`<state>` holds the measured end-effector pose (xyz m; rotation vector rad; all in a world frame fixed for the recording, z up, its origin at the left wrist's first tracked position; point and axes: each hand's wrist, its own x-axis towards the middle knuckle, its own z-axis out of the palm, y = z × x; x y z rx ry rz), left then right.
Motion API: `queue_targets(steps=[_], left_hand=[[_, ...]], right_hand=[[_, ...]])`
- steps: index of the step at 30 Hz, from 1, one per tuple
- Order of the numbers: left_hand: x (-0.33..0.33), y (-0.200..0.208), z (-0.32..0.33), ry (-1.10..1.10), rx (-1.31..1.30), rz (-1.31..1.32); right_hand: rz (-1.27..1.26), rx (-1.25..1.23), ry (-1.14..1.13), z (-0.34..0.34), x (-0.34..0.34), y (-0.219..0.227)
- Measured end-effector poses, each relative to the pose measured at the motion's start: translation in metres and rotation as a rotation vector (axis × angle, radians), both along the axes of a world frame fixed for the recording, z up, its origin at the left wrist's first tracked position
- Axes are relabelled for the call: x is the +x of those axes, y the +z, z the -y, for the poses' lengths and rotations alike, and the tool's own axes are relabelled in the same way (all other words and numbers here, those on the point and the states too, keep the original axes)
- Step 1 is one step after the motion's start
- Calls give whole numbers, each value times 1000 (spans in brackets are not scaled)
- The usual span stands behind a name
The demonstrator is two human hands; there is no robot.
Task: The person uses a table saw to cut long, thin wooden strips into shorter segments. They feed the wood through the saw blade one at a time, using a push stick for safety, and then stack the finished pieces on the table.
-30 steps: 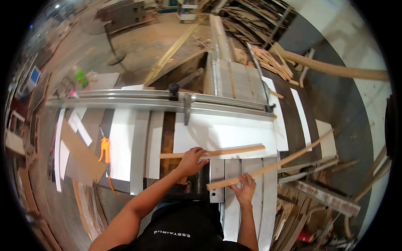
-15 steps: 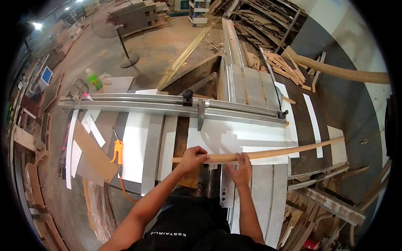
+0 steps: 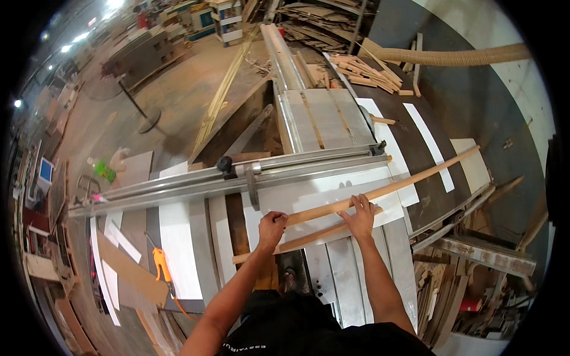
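Observation:
A long, narrow wooden strip (image 3: pixel 415 177) slants across the saw table, its far end reaching out over the boards on the right. My left hand (image 3: pixel 272 228) pinches the strip's left end. Farther along, my right hand (image 3: pixel 360 218) grips it with fingers over the top and the thumb at the near edge. A shorter wooden strip (image 3: pixel 309 239) lies nearer to me, apart from the long one, passing beneath my right hand and behind my left wrist. Under both strips is a white sheet (image 3: pixel 314 196) on the metal table.
A metal fence (image 3: pixel 190 183) with a black knob (image 3: pixel 224 164) crosses beyond the sheet. At left lie an orange air gun (image 3: pixel 160 265) with its hose and white offcuts. Wood pieces (image 3: pixel 368 74) are heaped at the back right, below a ribbed hose (image 3: pixel 457 56).
My hands have moved the long strip away from me and tilted its right end farther off. The shorter strip now shows separately beside it. My view has turned.

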<state>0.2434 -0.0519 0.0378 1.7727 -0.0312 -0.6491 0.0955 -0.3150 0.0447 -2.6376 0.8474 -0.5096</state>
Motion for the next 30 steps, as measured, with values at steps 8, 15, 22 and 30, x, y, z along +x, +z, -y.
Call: queue_targets(steps=[8, 15, 22, 30], left_hand=[[6, -14, 21, -159, 278, 490], [-17, 15, -4, -294, 345, 640], [-39, 9, -12, -287, 403, 702], [-69, -13, -1, -561, 440, 855]], right_hand=[[-16, 31, -45, 25, 31, -27], [2, 68, -47, 32, 45, -44], [-4, 110, -43, 23, 48, -36], [51, 33, -19, 32, 44, -44]])
